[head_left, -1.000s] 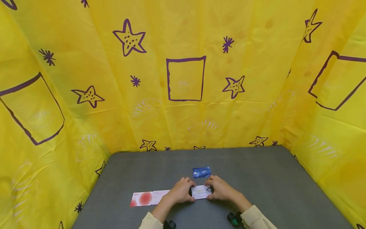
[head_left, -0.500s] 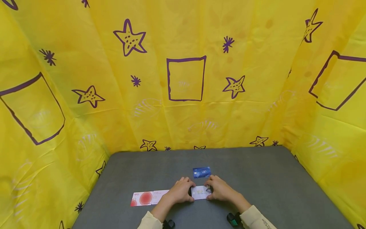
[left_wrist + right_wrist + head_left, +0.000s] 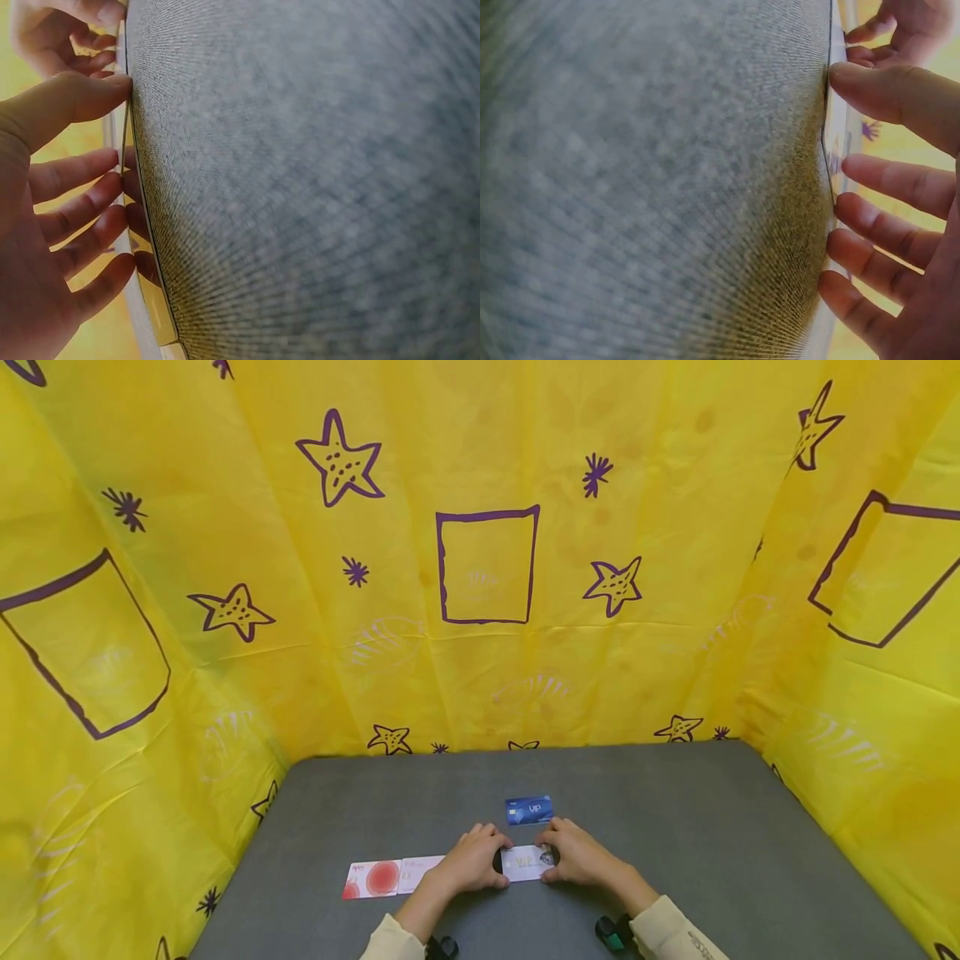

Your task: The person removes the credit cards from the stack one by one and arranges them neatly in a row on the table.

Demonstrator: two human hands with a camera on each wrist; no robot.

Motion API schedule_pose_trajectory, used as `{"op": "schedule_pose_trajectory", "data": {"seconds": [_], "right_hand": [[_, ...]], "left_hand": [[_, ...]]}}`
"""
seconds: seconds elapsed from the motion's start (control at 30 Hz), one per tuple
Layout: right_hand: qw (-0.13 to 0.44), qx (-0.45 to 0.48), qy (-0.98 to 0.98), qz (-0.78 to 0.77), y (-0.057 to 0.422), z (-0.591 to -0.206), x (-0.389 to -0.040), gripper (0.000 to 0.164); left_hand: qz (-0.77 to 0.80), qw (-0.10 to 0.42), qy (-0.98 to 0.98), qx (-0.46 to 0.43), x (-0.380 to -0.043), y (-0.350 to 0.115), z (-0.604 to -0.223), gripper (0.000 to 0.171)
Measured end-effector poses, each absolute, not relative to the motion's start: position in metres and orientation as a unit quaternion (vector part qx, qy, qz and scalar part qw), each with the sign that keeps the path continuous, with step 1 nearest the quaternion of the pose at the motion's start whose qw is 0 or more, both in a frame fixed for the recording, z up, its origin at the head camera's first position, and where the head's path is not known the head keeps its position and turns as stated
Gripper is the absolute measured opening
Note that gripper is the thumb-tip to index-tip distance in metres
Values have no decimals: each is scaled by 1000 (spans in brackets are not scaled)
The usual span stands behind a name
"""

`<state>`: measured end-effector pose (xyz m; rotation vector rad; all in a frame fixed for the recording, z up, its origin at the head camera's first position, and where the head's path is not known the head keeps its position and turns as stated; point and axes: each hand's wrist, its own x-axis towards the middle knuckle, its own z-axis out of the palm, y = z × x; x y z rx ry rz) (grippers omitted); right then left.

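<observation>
Yellow cloth [image 3: 480, 652] at the back and both sides, grey tabletop [image 3: 660, 827] below, and I'm on the head view first. White card [image 3: 527, 863] sits between the two hands, just nearer the person than the blue card [image 3: 529, 810]. Left hand [image 3: 472, 862] has thumb and forefinger bent onto its left end; right hand [image 3: 579, 857] mirrors that, so I call each grip a light pinch at the corners. Off to the left, red card [image 3: 372, 879] and pale card [image 3: 417, 872] lie end to end, the pale one partly hidden by the left arm.

Steadying the white card looks like the step; I'd want equal pressure from both ends, because a thin card could bow if squeezed. Mind the right knuckles, too: they're right by the blue card's corner, and I can't tell whether they touch.

Left wrist view now: thumb low, fingers fanned, tips down at the surface. I can't make the white card out there.

Right wrist view: much the same spread. Keep those tips low and level, I'd say, so neither end tips up.
</observation>
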<state>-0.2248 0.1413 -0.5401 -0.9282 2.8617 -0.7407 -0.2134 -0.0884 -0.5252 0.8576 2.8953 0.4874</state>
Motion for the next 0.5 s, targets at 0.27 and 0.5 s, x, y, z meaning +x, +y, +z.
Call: {"op": "schedule_pose_trajectory", "data": {"seconds": [0.27, 0.5], "right_hand": [[33, -284, 920, -269, 145, -535, -229, 35], [24, -263, 921, -288, 151, -529, -235, 35]], "left_hand": [[183, 51, 942, 276, -218, -91, -524, 47], [229, 32, 939, 254, -226, -95, -524, 38]]}}
